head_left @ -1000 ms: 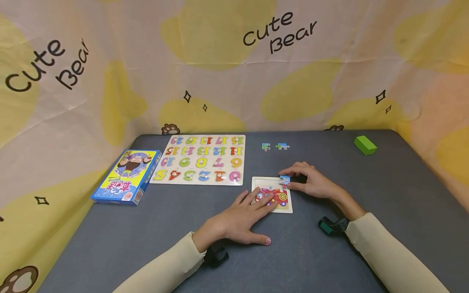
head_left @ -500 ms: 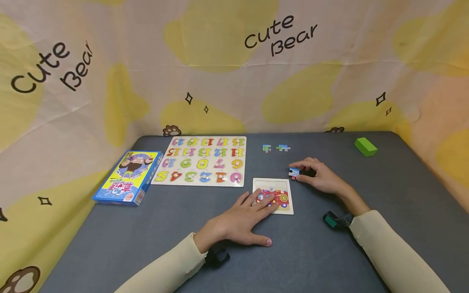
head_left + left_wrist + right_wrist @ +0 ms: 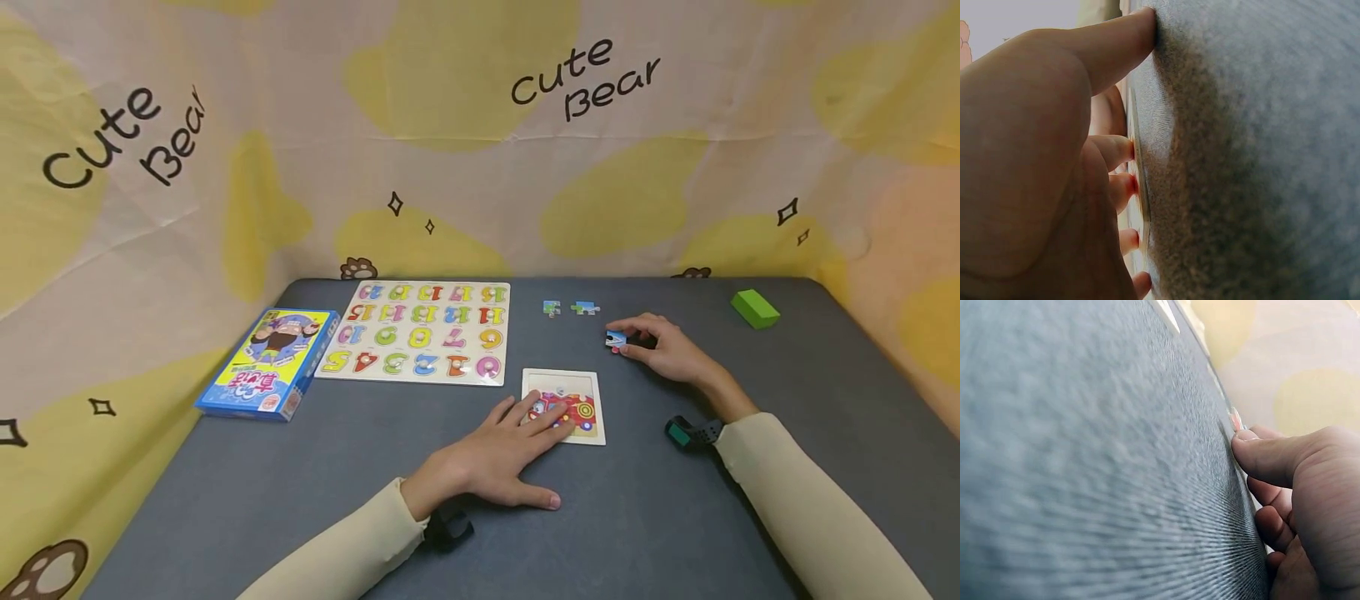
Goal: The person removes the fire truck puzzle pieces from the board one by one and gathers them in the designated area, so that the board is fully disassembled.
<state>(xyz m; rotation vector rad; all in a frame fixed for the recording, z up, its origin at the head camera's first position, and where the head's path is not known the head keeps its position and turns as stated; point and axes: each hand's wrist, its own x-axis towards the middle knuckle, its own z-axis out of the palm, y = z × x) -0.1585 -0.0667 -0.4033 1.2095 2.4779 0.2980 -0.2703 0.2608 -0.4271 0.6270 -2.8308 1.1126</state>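
Note:
My left hand (image 3: 501,457) lies with spread, straight fingers across the lower left of a small framed jigsaw puzzle (image 3: 592,387) that shows a red vehicle. In the left wrist view its fingertips press on the thin board (image 3: 1142,194) while the thumb touches the table. Beyond the frame's upper right corner, my right hand (image 3: 670,350) pinches a blue puzzle piece (image 3: 616,340) between thumb and fingers. The right wrist view shows that piece's edge (image 3: 1235,419) at the thumb tip, low over the table. Two loose puzzle pieces, one green and blue (image 3: 552,307) and one wider (image 3: 585,307), lie farther back.
A white number board (image 3: 420,333) with colourful numerals lies at the back left. Beside it is a blue and yellow box (image 3: 266,362). A green block (image 3: 755,309) sits at the back right of the grey table (image 3: 600,533). A printed cloth (image 3: 450,108) hangs behind.
My right hand has moved back and to the right, carrying the blue puzzle piece off the framed puzzle. The left hand has stayed on the frame. The head view has shifted slightly.

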